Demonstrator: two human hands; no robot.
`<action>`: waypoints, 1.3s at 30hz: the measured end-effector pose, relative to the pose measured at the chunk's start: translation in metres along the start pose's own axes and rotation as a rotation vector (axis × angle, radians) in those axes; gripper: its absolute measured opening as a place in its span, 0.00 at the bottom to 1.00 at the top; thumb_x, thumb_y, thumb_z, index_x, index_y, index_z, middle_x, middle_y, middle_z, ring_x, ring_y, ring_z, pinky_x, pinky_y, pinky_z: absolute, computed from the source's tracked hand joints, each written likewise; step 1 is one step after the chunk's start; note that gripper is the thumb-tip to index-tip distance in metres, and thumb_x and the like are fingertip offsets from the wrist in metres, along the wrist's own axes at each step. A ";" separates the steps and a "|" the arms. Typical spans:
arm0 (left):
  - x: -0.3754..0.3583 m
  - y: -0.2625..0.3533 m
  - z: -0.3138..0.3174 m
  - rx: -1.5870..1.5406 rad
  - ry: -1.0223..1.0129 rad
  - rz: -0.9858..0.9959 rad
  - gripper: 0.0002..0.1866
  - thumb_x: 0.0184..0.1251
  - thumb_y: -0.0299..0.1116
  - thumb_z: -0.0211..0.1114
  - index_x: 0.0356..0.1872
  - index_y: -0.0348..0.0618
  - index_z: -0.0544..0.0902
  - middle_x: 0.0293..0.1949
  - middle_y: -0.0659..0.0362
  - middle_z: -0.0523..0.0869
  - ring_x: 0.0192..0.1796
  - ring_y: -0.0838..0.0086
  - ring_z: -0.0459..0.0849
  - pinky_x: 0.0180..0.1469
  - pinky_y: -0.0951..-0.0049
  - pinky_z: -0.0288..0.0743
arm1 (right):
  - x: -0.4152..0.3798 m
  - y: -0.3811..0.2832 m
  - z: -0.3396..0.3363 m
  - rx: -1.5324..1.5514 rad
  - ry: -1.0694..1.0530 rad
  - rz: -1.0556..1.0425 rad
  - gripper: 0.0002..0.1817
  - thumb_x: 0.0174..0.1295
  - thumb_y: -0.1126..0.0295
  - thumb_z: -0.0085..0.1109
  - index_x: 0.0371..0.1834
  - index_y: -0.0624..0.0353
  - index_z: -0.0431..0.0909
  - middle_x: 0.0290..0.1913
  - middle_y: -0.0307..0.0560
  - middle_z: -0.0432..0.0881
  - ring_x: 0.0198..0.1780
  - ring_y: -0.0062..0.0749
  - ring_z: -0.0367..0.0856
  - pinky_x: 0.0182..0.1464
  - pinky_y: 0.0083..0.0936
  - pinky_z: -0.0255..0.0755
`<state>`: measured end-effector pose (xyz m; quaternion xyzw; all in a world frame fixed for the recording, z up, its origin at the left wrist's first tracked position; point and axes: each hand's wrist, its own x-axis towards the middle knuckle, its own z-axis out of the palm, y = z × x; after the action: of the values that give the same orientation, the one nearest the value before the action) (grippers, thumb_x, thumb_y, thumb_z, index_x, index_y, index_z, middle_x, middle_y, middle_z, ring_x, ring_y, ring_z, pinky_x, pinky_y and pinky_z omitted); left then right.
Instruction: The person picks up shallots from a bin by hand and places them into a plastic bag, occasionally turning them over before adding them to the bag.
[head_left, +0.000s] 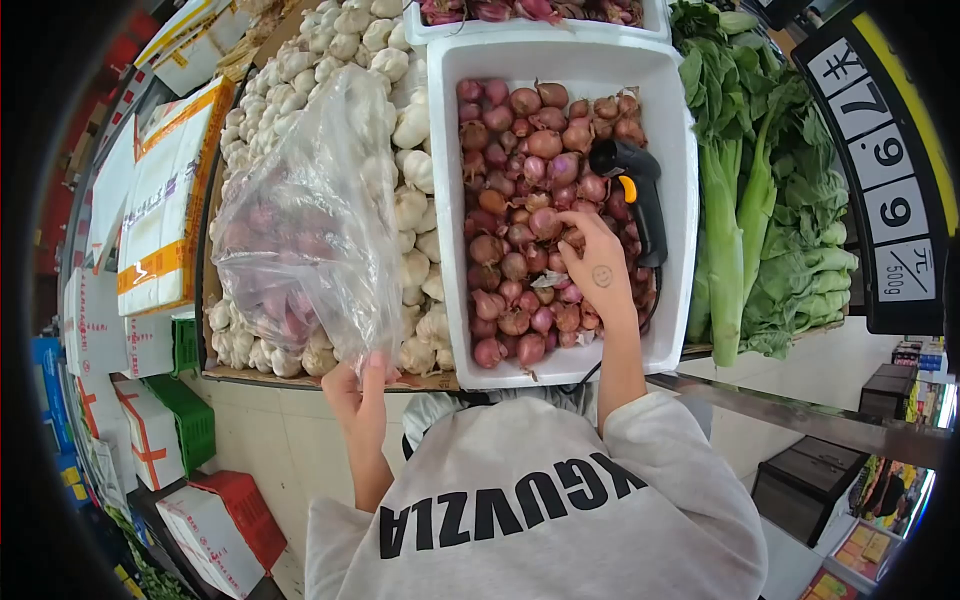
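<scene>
The left hand (360, 383) pinched a plastic bag (325, 225) stretching beyond it; shallots (514, 266) lay under the right hand (597, 265), whether gripped I couldn't tell

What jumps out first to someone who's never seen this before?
Probably the white foam box of reddish onions in the middle, with the right hand reaching in and a black handheld device lying at its right side. Next, the clear plastic bag, held at its near edge by the left hand, over the garlic. Then the big price sign at far right.
</scene>
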<state>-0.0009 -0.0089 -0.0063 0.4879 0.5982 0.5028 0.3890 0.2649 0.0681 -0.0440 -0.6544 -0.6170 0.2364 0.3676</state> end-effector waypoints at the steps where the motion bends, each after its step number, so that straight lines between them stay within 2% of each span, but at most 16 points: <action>1: 0.000 0.001 -0.002 0.002 0.001 0.003 0.14 0.57 0.29 0.53 0.14 0.32 0.72 0.14 0.59 0.76 0.18 0.81 0.71 0.23 0.81 0.63 | 0.001 -0.001 0.002 -0.096 -0.001 -0.013 0.18 0.42 0.81 0.49 0.41 0.59 0.70 0.37 0.52 0.73 0.39 0.45 0.72 0.41 0.33 0.67; 3: 0.000 0.003 -0.008 0.090 0.071 0.055 0.09 0.54 0.28 0.55 0.19 0.33 0.72 0.17 0.59 0.75 0.21 0.81 0.71 0.25 0.82 0.61 | 0.007 -0.005 0.003 -0.105 -0.019 -0.059 0.20 0.41 0.81 0.48 0.43 0.58 0.68 0.39 0.51 0.72 0.42 0.48 0.70 0.43 0.34 0.66; 5: 0.001 -0.004 -0.013 0.115 0.132 0.142 0.05 0.51 0.25 0.57 0.22 0.34 0.73 0.22 0.58 0.75 0.26 0.80 0.71 0.27 0.82 0.60 | 0.012 -0.008 0.005 -0.217 0.001 -0.291 0.18 0.42 0.82 0.49 0.41 0.61 0.70 0.36 0.50 0.73 0.33 0.39 0.73 0.37 0.27 0.68; 7: 0.003 0.000 -0.011 0.135 0.194 0.231 0.04 0.48 0.23 0.58 0.25 0.36 0.73 0.27 0.57 0.75 0.30 0.79 0.71 0.29 0.82 0.59 | 0.021 -0.009 0.003 -0.150 -0.011 -0.234 0.17 0.43 0.82 0.49 0.40 0.60 0.70 0.37 0.51 0.73 0.36 0.44 0.72 0.39 0.31 0.67; 9: 0.005 0.014 -0.001 0.169 0.242 0.389 0.10 0.42 0.19 0.59 0.30 0.39 0.73 0.37 0.55 0.72 0.39 0.72 0.69 0.34 0.79 0.61 | 0.033 -0.013 -0.001 -0.088 -0.022 -0.184 0.16 0.43 0.81 0.48 0.39 0.60 0.70 0.38 0.51 0.73 0.39 0.48 0.72 0.41 0.34 0.67; 12: 0.011 0.024 0.012 0.358 0.254 0.541 0.11 0.39 0.17 0.58 0.28 0.40 0.74 0.41 0.54 0.70 0.42 0.66 0.67 0.36 0.74 0.62 | 0.054 -0.017 -0.004 -0.108 0.145 -0.125 0.15 0.44 0.79 0.50 0.39 0.59 0.71 0.39 0.52 0.72 0.37 0.49 0.73 0.40 0.34 0.68; 16: 0.025 0.035 0.014 0.537 0.211 0.607 0.13 0.36 0.16 0.57 0.28 0.40 0.74 0.41 0.54 0.70 0.43 0.63 0.67 0.37 0.71 0.63 | 0.068 -0.016 0.003 -0.257 0.136 -0.170 0.19 0.43 0.76 0.54 0.42 0.58 0.69 0.44 0.52 0.69 0.38 0.52 0.72 0.40 0.37 0.68; 18: 0.030 0.040 0.007 0.723 0.114 0.726 0.14 0.35 0.14 0.54 0.30 0.37 0.74 0.41 0.53 0.72 0.42 0.64 0.70 0.39 0.72 0.65 | 0.075 -0.018 0.008 -0.235 0.150 -0.187 0.19 0.43 0.75 0.54 0.43 0.58 0.69 0.44 0.52 0.69 0.39 0.51 0.72 0.41 0.37 0.68; 22: 0.040 0.034 0.000 0.620 0.077 0.761 0.13 0.32 0.14 0.54 0.25 0.38 0.72 0.33 0.54 0.75 0.35 0.63 0.73 0.34 0.70 0.65 | 0.092 -0.019 0.010 -0.293 0.179 -0.243 0.19 0.43 0.74 0.54 0.42 0.59 0.69 0.44 0.50 0.70 0.46 0.48 0.68 0.45 0.35 0.66; 25: 0.035 0.027 -0.005 0.551 0.195 0.655 0.10 0.33 0.14 0.53 0.22 0.37 0.69 0.27 0.53 0.76 0.31 0.63 0.74 0.33 0.70 0.66 | 0.105 -0.014 0.008 -0.362 0.221 -0.333 0.17 0.43 0.74 0.53 0.41 0.60 0.69 0.43 0.52 0.71 0.46 0.49 0.66 0.46 0.35 0.65; 27: 0.033 0.018 -0.008 0.456 0.308 0.569 0.05 0.41 0.16 0.50 0.20 0.37 0.67 0.27 0.52 0.75 0.31 0.63 0.73 0.36 0.70 0.66 | 0.112 -0.008 0.003 -0.502 0.122 -0.304 0.17 0.43 0.72 0.52 0.39 0.61 0.68 0.40 0.56 0.70 0.44 0.52 0.67 0.45 0.37 0.66; 29: 0.031 0.009 -0.013 0.467 0.322 0.594 0.02 0.46 0.20 0.48 0.19 0.36 0.67 0.26 0.51 0.74 0.31 0.62 0.73 0.36 0.72 0.66 | 0.115 -0.006 0.004 -0.567 0.072 -0.211 0.16 0.42 0.66 0.55 0.35 0.60 0.71 0.39 0.58 0.70 0.40 0.55 0.69 0.42 0.40 0.67; 32: 0.031 0.017 -0.012 0.482 0.287 0.747 0.06 0.39 0.14 0.46 0.19 0.36 0.68 0.25 0.53 0.73 0.27 0.65 0.71 0.30 0.74 0.64 | 0.117 -0.011 0.008 -0.654 -0.016 -0.143 0.23 0.40 0.62 0.58 0.40 0.59 0.68 0.40 0.54 0.70 0.45 0.51 0.68 0.45 0.39 0.66; 37: 0.027 0.018 -0.013 0.527 0.366 0.618 0.11 0.35 0.12 0.44 0.22 0.34 0.72 0.27 0.54 0.71 0.28 0.66 0.69 0.29 0.74 0.62 | 0.120 -0.006 0.011 -0.688 -0.028 -0.141 0.25 0.37 0.61 0.62 0.40 0.59 0.68 0.40 0.51 0.70 0.45 0.50 0.68 0.43 0.40 0.67; 38: 0.023 0.017 -0.015 0.471 0.354 0.471 0.12 0.36 0.13 0.44 0.24 0.34 0.73 0.29 0.53 0.71 0.31 0.66 0.70 0.32 0.75 0.63 | 0.119 -0.004 0.013 -0.687 -0.030 -0.134 0.26 0.37 0.61 0.63 0.40 0.59 0.68 0.40 0.50 0.70 0.45 0.49 0.68 0.42 0.40 0.67; 39: 0.022 0.019 -0.015 0.475 0.360 0.481 0.12 0.36 0.13 0.44 0.24 0.34 0.73 0.29 0.53 0.71 0.31 0.66 0.70 0.32 0.75 0.63 | 0.118 -0.005 0.014 -0.679 -0.023 -0.140 0.26 0.37 0.61 0.63 0.40 0.59 0.68 0.40 0.50 0.70 0.45 0.49 0.68 0.42 0.40 0.67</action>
<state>-0.0166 0.0092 0.0155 0.5948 0.6252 0.5047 0.0246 0.2661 0.1861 -0.0322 -0.6927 -0.7080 -0.0009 0.1375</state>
